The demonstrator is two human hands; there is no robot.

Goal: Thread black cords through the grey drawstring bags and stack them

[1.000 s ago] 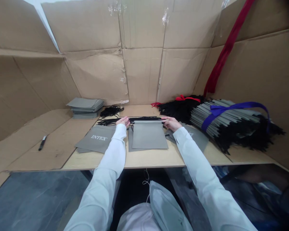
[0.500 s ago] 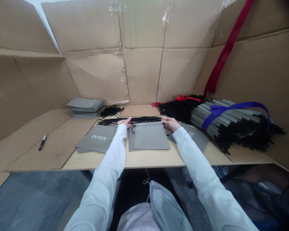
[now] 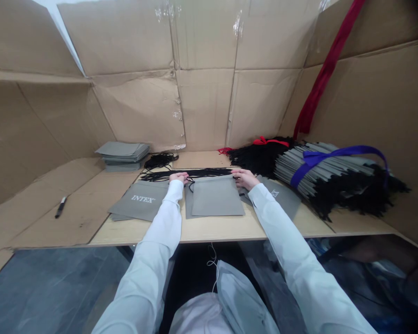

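A grey fabric bag [image 3: 216, 198] lies flat in the middle of the table, on top of another grey piece [image 3: 188, 204]. A black cord [image 3: 205, 172] runs in a line along the bag's top edge. My left hand [image 3: 178, 177] rests on the cord at the bag's upper left. My right hand [image 3: 244, 178] lies at the upper right corner, its fingers on the bag's top edge. Whether either hand pinches the cord is hidden. To the left lies a grey bag printed "INTEX" [image 3: 139, 204], and to the right another grey bag [image 3: 278, 195].
At the back left stand a stack of grey bags [image 3: 122, 155] and a coil of black cord [image 3: 159, 161]. At the right lie a strapped bundle of grey bags [image 3: 329, 171] and a mass of black cords [image 3: 261, 156]. A black marker [image 3: 60, 207] lies on the left. Cardboard lines the walls.
Compared with a second ago, the black cord lies flatter and more spread out above the central bag. The bag sits slightly lower and straighter, and my hands stay near its top corners.
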